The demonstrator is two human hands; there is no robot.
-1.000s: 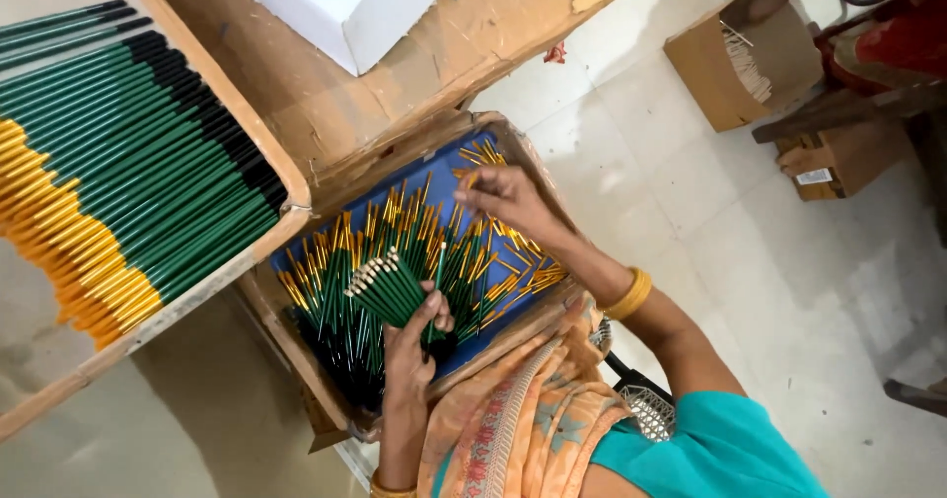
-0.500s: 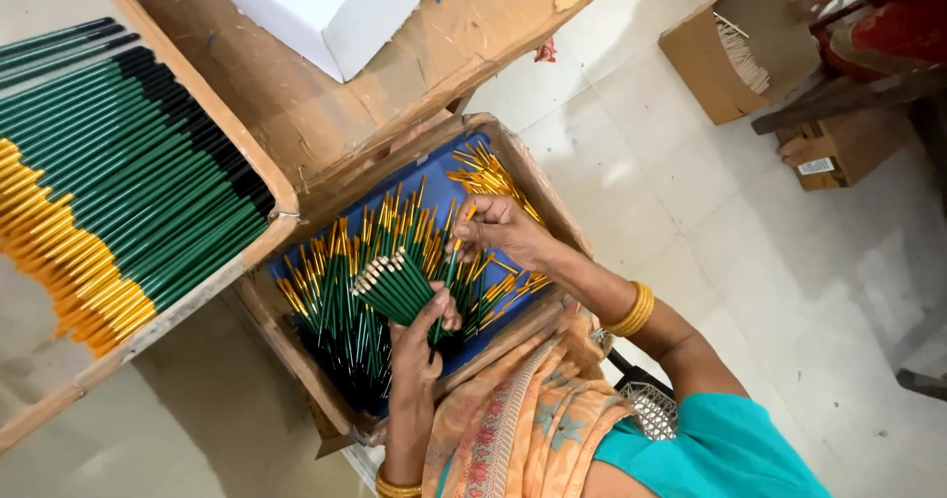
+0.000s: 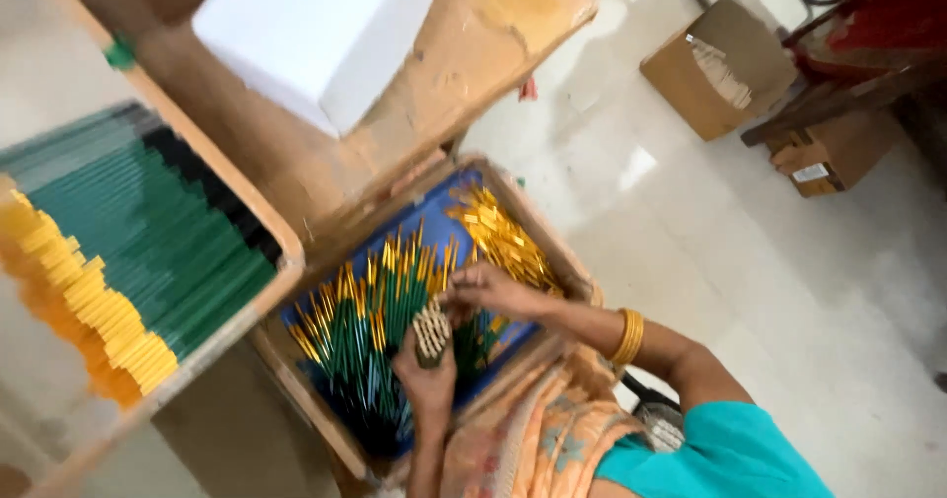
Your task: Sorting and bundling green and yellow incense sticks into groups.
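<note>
- A bundle of pencils point(image 3: 431, 331) stands on end in the middle of a low wooden tray, its pale cut ends facing up toward the camera.
- The left hand point(image 3: 426, 380) is closed around this bundle from below, fingers wrapped about the shafts.
- The right hand point(image 3: 485, 289) comes in from the right with its fingers bent and their tips touching the top of the bundle; whether it pinches any single pencil cannot be told through the blur.
- A gold bangle point(image 3: 628, 335) sits on the right wrist.
- Around the bundle lie loose green pencils with yellow ends point(image 3: 360, 335), fanned over the blue lining of the wooden tray point(image 3: 306, 409).
- A heap of yellow pieces point(image 3: 503, 242) fills the tray's far right corner.
- To the left, a larger wooden box point(image 3: 212, 330) holds green pencils in neat rows point(image 3: 138, 232), their yellow ends lined up along its near edge.
- Beyond the tray a white block point(image 3: 316, 35) rests on a brown cardboard sheet point(image 3: 473, 54).
- A cardboard box point(image 3: 710, 69) stands on the pale tiled floor point(image 3: 769, 291) at upper right, well apart from the tray.
</note>
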